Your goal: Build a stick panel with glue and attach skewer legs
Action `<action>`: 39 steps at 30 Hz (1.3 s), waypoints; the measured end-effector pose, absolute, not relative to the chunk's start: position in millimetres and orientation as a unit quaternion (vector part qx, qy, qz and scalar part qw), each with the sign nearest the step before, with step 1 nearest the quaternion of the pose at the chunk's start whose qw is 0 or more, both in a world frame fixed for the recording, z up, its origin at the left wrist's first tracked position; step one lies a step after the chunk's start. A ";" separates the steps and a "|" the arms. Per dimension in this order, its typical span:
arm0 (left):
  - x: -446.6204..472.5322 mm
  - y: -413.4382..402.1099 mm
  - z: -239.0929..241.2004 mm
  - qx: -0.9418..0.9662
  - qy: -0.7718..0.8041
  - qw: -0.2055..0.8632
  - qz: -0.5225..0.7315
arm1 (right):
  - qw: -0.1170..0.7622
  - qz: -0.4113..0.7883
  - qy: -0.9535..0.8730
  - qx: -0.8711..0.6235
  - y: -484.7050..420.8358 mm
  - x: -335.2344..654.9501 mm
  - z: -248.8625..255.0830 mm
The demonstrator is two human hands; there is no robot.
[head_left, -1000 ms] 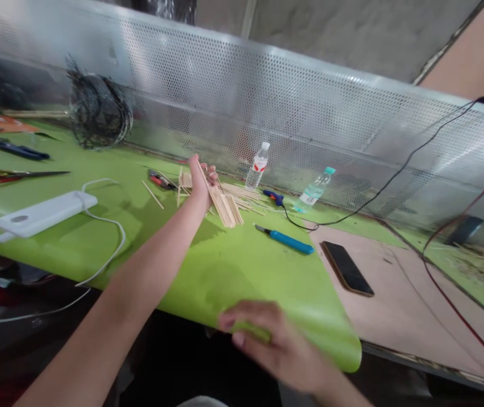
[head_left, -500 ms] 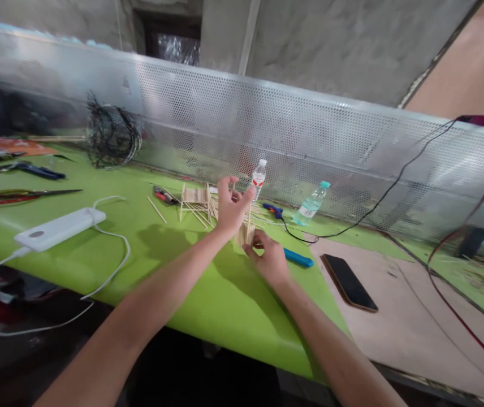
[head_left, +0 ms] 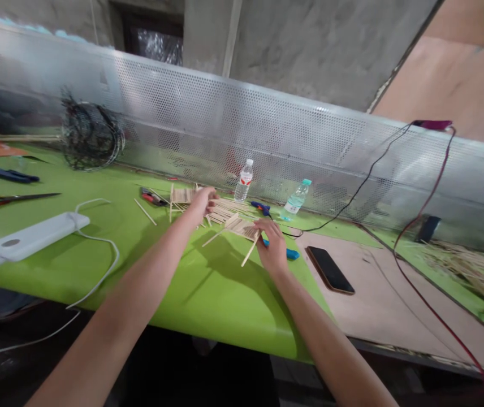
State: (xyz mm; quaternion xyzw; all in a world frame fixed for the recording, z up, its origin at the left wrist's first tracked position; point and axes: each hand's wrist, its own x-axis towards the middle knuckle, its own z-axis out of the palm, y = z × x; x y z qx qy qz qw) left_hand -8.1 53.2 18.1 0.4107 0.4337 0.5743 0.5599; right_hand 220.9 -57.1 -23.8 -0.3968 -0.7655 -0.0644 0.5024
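Observation:
My right hand (head_left: 272, 242) is closed on a bundle of thin wooden sticks (head_left: 242, 229) that fans out to the left just above the green mat (head_left: 148, 265). One stick (head_left: 249, 254) juts down from the bundle. My left hand (head_left: 202, 202) reaches farther back, fingers curled onto a pile of loose sticks (head_left: 225, 208) lying on the mat. A small frame built of sticks (head_left: 180, 196) stands just left of that hand.
Behind the right hand lie a blue utility knife (head_left: 289, 252), a blue glue gun (head_left: 261, 207), two water bottles (head_left: 243, 180) (head_left: 295, 200) and a phone (head_left: 329, 269). Left: a white power bank (head_left: 34, 234) with cable, red pliers (head_left: 152, 197), scissors (head_left: 8, 199), a wire tangle (head_left: 89, 135). A perforated metal panel (head_left: 267, 130) backs the table.
The right hand rose from the mat's near edge to the stick bundle and took it. The left hand let the bundle go and moved back to the loose pile.

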 end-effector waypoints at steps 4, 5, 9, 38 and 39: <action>9.8 41.7 0.9 0.510 0.426 0.610 0.432 | 0.516 -0.076 -0.752 -0.403 -57.3 221.7 -21.5; 15.8 37.2 -0.9 0.558 0.419 0.612 0.373 | 0.513 -0.078 -0.754 -0.403 -56.7 222.5 -21.8; 30.8 26.4 -1.1 0.652 0.427 0.543 0.313 | 0.509 -0.069 -0.738 -0.438 -52.6 228.6 -23.9; -18.6 64.8 -26.0 0.652 0.589 0.251 0.406 | 0.306 0.107 -0.841 -0.433 -57.5 218.6 -30.0; -17.8 65.0 -24.0 0.646 0.586 0.261 0.414 | 0.304 0.105 -0.842 -0.434 -57.3 218.8 -30.1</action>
